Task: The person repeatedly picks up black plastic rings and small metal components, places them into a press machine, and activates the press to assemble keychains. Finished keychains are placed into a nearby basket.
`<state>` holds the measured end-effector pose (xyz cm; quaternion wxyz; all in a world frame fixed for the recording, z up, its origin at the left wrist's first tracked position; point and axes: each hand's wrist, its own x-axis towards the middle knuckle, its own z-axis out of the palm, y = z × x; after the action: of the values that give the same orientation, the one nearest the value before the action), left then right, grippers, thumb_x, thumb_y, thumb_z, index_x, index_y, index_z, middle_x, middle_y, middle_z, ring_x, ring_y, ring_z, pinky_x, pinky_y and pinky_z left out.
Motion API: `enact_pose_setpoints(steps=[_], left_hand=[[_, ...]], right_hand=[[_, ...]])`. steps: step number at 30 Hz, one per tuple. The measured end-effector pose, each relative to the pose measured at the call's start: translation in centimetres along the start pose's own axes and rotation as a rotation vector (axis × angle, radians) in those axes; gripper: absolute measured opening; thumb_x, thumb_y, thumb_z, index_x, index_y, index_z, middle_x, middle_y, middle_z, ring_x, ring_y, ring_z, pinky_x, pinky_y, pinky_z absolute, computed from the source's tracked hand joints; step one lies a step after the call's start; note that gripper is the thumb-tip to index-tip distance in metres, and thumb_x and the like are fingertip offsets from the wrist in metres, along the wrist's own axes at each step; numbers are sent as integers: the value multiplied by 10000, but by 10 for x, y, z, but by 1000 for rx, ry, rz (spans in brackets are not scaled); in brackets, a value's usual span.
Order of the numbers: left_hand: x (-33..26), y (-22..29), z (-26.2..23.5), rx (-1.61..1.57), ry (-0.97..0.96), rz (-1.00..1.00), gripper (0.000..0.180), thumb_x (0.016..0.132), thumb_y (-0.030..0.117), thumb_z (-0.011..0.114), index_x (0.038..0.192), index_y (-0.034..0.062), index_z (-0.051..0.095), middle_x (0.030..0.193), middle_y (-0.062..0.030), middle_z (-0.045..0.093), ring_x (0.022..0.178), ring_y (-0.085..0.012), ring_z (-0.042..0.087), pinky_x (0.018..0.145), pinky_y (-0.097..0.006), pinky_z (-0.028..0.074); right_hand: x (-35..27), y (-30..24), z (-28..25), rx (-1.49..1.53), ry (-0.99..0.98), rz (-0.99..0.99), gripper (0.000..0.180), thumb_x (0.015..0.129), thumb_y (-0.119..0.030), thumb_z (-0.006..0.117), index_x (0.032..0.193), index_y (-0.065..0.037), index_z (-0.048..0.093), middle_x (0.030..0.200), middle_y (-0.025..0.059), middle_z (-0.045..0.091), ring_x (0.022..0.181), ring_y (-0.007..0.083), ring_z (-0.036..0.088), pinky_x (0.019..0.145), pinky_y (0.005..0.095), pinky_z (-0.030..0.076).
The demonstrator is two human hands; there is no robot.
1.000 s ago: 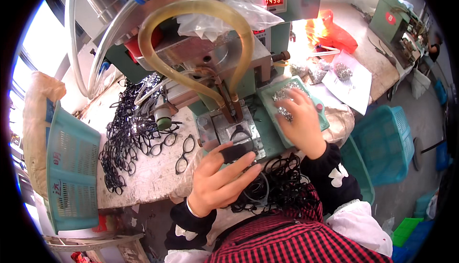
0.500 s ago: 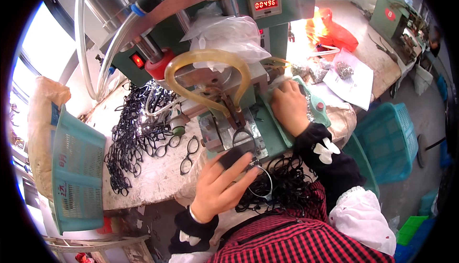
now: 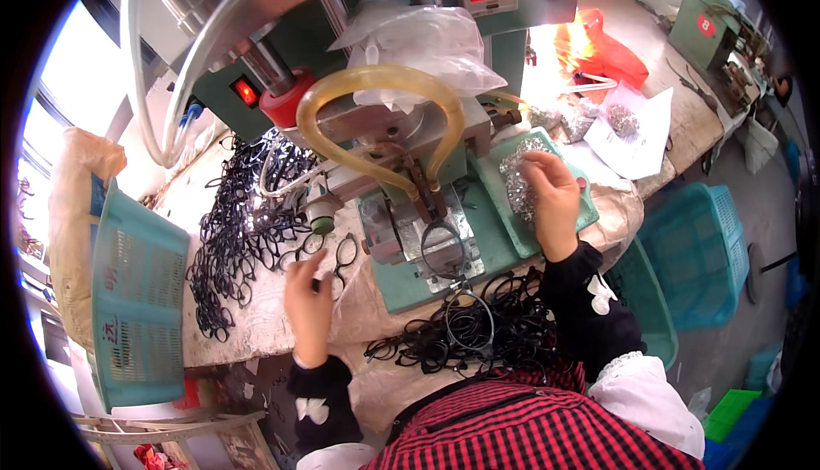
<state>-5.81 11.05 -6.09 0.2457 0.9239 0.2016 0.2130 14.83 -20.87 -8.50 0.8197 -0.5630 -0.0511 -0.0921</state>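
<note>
A round-rimmed eyeglass frame (image 3: pixel 471 348) sits in the heating-press-like machine. One rim lies on the metal jig (image 3: pixel 472 242) under the brown electrodes (image 3: pixel 426 199), and the other sticks out toward me. My left hand (image 3: pixel 309 312) is off to the left with fingers curled, beside a loose black eyeglass frame (image 3: pixel 346 251). A small dark thing shows between its thumb and fingers, too unclear to name. My right hand (image 3: pixel 557 210) is above the green tray (image 3: pixel 586 216) of small shiny metal parts (image 3: pixel 519 181). Its thumb and forefinger are pinched together; anything between them is too small to see.
Black eyeglass frames heap up at the left (image 3: pixel 248 214), and another black heap (image 3: pixel 521 321) lies before me. A yellowish hose (image 3: pixel 376 73) loops over the jig. Teal baskets (image 3: pixel 141 299) stand at left and right. Bags of metal parts (image 3: pixel 623 120) rest on paper.
My left hand has moved left, away from the jig and the eyeglass frame, which stays in place. My right hand has lifted a little and drawn its thumb and forefinger together over the tray.
</note>
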Motion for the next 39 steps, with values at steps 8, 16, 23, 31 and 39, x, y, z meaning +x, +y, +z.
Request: enact_pose_setpoints(steps=[8, 16, 23, 31, 39], left_hand=[[2, -39, 47, 154, 102, 44, 75, 823, 74, 681, 896, 55, 680, 912, -144, 607, 878, -368, 614, 773, -461, 488], [44, -101, 19, 392, 318, 58, 161, 906, 25, 605, 1055, 33, 668, 954, -161, 685, 909, -387, 624, 790, -474, 486], [35, -52, 45, -163, 364, 46, 94, 956, 57, 670, 1038, 14, 652, 908, -118, 698, 801, -243, 677, 745, -343, 526], [4, 73, -21, -660, 474, 565, 135, 989, -46, 567, 1111, 9, 586, 1198, -252, 694, 1094, -368, 690, 1020, -474, 538], [8, 140, -6, -333, -82, 1093, 235, 730, 87, 739, 964, 86, 759, 1138, -63, 773, 840, -265, 650, 981, -504, 565]], right_hand=[[-30, -33, -19, -496, -80, -131, 144, 873, -15, 750, 1013, 17, 748, 944, 62, 740, 885, 134, 678, 817, 270, 512], [-39, -79, 9, -554, -374, -403, 138, 798, 48, 732, 922, -11, 735, 929, 104, 719, 887, 252, 672, 810, 350, 513], [-52, -62, 71, -259, -280, -182, 343, 785, 29, 745, 1116, 0, 659, 935, 58, 686, 902, 147, 647, 840, 283, 495], [-58, -82, 88, 69, -353, 139, 443, 840, 25, 735, 1255, 33, 579, 996, 61, 711, 910, 111, 651, 914, 275, 490], [-32, -81, 36, -597, -520, -433, 338, 831, -40, 727, 1167, -26, 699, 1301, 175, 653, 1221, 321, 617, 1055, 416, 470]])
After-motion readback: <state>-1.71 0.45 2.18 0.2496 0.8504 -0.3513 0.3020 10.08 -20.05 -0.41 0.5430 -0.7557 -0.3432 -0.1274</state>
